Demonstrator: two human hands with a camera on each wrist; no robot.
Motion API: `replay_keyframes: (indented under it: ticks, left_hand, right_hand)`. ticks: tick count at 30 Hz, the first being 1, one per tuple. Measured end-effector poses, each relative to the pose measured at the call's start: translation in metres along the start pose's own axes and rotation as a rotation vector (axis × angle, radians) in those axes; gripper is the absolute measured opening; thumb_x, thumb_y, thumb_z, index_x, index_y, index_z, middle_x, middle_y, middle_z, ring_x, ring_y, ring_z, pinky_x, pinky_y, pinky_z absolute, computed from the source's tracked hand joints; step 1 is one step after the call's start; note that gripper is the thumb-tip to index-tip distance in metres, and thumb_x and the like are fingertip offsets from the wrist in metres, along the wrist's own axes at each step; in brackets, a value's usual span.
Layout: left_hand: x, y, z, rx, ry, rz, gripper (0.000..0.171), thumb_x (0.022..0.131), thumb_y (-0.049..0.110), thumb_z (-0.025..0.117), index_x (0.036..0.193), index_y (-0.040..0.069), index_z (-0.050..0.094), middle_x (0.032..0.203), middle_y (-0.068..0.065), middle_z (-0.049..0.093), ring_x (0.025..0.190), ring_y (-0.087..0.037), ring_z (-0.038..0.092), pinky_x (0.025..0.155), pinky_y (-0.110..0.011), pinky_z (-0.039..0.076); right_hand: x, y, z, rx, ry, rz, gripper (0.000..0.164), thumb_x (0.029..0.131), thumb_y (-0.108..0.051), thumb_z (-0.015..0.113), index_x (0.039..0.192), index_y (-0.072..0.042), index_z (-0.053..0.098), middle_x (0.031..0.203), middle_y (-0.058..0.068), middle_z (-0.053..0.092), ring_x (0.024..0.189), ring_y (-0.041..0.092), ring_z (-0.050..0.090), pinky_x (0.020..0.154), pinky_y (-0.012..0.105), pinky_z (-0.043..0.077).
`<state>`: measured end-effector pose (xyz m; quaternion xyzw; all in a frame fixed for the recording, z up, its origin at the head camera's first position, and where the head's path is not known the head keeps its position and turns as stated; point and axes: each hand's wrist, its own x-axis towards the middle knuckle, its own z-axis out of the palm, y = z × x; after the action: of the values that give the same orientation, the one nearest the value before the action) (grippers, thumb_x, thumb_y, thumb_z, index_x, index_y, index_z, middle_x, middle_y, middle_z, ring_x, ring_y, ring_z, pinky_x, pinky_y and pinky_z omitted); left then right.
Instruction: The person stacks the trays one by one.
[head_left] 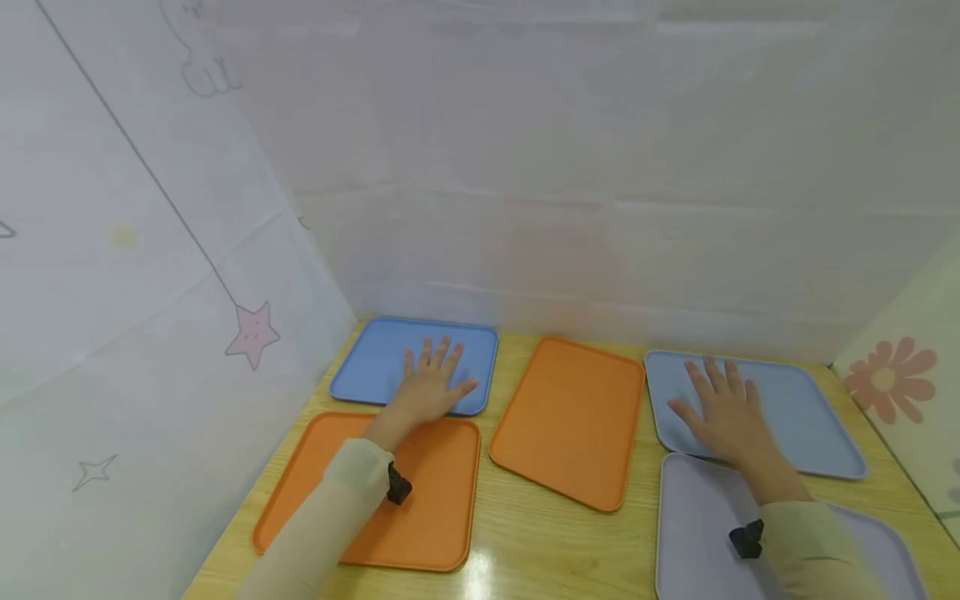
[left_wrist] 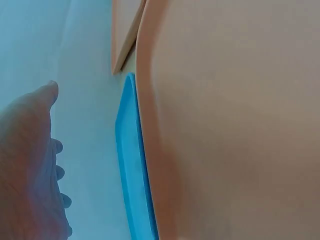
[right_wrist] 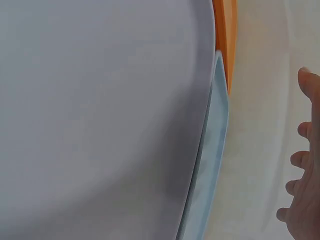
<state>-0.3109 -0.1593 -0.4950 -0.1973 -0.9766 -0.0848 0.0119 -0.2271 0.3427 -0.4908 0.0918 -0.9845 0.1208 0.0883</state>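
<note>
My left hand point(head_left: 427, 392), fingers spread, is over the near right part of a blue tray point(head_left: 367, 367); the forearm crosses above an orange tray point(head_left: 427, 517). In the left wrist view a gap shows between the hand point(left_wrist: 30, 165) and the blue tray point(left_wrist: 131, 165). My right hand point(head_left: 727, 421) is spread over the left half of a light blue tray point(head_left: 795, 417), its forearm above a grey-purple tray point(head_left: 693, 533). In the right wrist view that hand point(right_wrist: 307, 175) is apart from the light blue tray point(right_wrist: 212, 140). Neither hand holds anything.
A second orange tray point(head_left: 573, 421) lies at an angle between the two sides of the wooden table point(head_left: 525, 542). A pale cloth wall point(head_left: 525, 167) stands behind. Printed side walls with a pink star point(head_left: 253, 336) and a flower point(head_left: 885, 381) flank the table.
</note>
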Motion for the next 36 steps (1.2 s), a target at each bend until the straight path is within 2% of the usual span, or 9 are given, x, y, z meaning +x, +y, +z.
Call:
replay_keyframes:
  ticks: [4,10,14,17,22,29,33,36]
  left_hand:
    - [0.001,0.014,0.001,-0.015,0.016,0.031,0.082,0.101,0.070,0.031,0.164,0.021,0.014,0.170,-0.011,0.005,0.154,-0.041,-0.001,0.118,-0.071,0.003]
    - [-0.001,0.035,0.002,-0.068,0.031,0.070,0.076,0.104,0.058,0.044,0.162,0.014,0.024,0.168,-0.014,0.016,0.153,-0.041,0.014,0.119,-0.065,0.021]
    - [-0.003,0.048,0.000,-0.131,0.017,0.081,0.071,0.104,0.051,0.048,0.159,0.010,0.031,0.165,-0.016,0.025,0.150,-0.040,0.025,0.115,-0.059,0.034]
    - [-0.003,0.057,-0.002,-0.212,0.005,0.081,0.065,0.104,0.045,0.052,0.156,0.009,0.037,0.159,-0.015,0.034,0.145,-0.037,0.032,0.112,-0.055,0.040]
    - [0.002,0.069,-0.003,-0.329,-0.032,0.073,0.057,0.103,0.034,0.058,0.152,0.009,0.042,0.151,-0.016,0.042,0.140,-0.035,0.039,0.109,-0.051,0.043]
    - [0.014,0.081,-0.001,-0.460,-0.103,0.040,0.059,0.102,0.026,0.060,0.154,0.007,0.039,0.153,-0.019,0.040,0.140,-0.036,0.042,0.111,-0.053,0.042]
    - [0.022,0.087,0.000,-0.513,-0.145,0.011,0.056,0.102,0.022,0.058,0.154,0.009,0.041,0.153,-0.017,0.043,0.138,-0.035,0.046,0.107,-0.052,0.046]
    - [0.025,0.092,0.000,-0.547,-0.179,-0.002,0.055,0.102,0.018,0.056,0.153,0.007,0.042,0.151,-0.019,0.046,0.133,-0.036,0.050,0.101,-0.052,0.049]
  right_hand:
    - [0.003,-0.013,0.004,0.041,-0.008,-0.024,0.081,0.103,-0.055,0.047,0.160,-0.002,0.024,0.162,0.033,0.018,0.147,0.058,0.008,0.109,0.080,0.011]
    - [0.004,-0.028,0.016,0.094,0.009,-0.035,0.074,0.104,-0.044,0.053,0.157,0.002,0.029,0.158,0.034,0.023,0.140,0.060,0.023,0.104,0.079,0.026]
    - [0.005,-0.038,0.021,0.153,0.014,-0.015,0.070,0.102,-0.034,0.059,0.155,0.004,0.030,0.154,0.036,0.026,0.135,0.060,0.028,0.103,0.076,0.032]
    - [0.006,-0.047,0.021,0.207,0.018,-0.004,0.068,0.101,-0.025,0.062,0.153,0.006,0.032,0.149,0.037,0.031,0.132,0.058,0.032,0.103,0.073,0.035]
    - [0.007,-0.056,0.022,0.288,0.006,0.026,0.067,0.099,-0.019,0.063,0.152,0.009,0.033,0.143,0.038,0.036,0.128,0.055,0.040,0.104,0.069,0.038]
    - [0.009,-0.064,0.023,0.346,-0.026,0.068,0.067,0.098,-0.019,0.064,0.149,0.012,0.035,0.136,0.039,0.045,0.104,0.042,0.061,0.084,0.055,0.054]
    - [0.012,-0.067,0.024,0.395,-0.043,0.074,0.064,0.096,-0.016,0.066,0.145,0.015,0.039,0.127,0.037,0.055,0.097,0.040,0.065,0.079,0.051,0.056]
    - [0.013,-0.069,0.025,0.431,-0.094,0.096,0.066,0.095,-0.017,0.066,0.146,0.015,0.038,0.124,0.035,0.058,0.098,0.040,0.066,0.080,0.051,0.056]
